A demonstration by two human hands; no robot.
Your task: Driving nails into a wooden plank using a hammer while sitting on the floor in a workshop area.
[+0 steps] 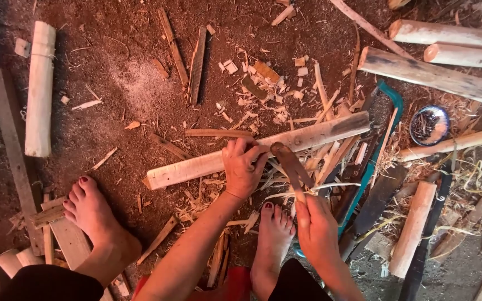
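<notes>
Split pale wooden slat, flat and long; left hand grips it, right hand clutches a dark blade.

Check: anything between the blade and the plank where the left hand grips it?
Nothing visible. The blade in the right hand meets the plank right beside the left hand; only loose shavings lie around.

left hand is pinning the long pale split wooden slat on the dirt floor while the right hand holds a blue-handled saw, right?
Not quite. In the head view the right hand grips a dark curved blade, not a saw. The left hand does pin the long pale split wooden slat on the dirt floor.
</notes>
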